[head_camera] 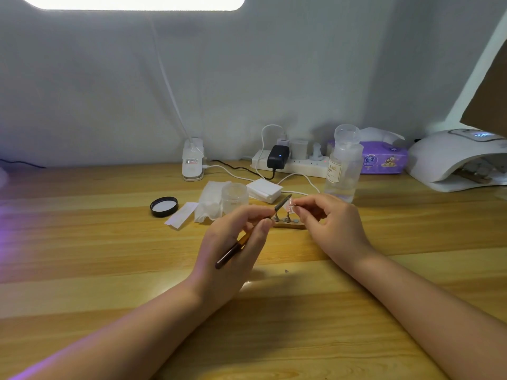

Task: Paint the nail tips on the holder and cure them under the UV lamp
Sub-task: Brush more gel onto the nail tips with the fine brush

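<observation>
Now left hand [236, 242] grips a slim brown brush [247, 237] — right hand [329, 220] pinches a glossy nail tip [290, 207].

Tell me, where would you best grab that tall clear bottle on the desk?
Probably round the body of the bottle, below its domed cap, coming from the front right. It stands upright with a straight round wall that a hand can wrap, and the desk on that side is open. On the left lie a white cable and a white pad stack.
</observation>
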Available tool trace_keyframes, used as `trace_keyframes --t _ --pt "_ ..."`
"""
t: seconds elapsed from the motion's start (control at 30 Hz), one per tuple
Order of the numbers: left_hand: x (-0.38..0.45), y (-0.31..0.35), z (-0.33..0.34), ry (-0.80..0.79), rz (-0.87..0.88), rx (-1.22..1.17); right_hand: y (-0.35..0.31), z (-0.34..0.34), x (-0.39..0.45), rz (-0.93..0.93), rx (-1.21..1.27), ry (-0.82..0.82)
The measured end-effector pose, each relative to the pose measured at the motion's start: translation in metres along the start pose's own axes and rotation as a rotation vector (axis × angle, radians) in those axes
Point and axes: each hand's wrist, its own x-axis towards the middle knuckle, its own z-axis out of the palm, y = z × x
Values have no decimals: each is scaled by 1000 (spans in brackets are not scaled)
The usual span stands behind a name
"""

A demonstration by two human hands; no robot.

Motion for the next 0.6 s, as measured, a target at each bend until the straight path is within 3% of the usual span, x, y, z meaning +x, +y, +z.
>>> trace_keyframes --t 0.6 --pt "1 5 0 6 -59 -62 3 1 0 -21 60 -5"
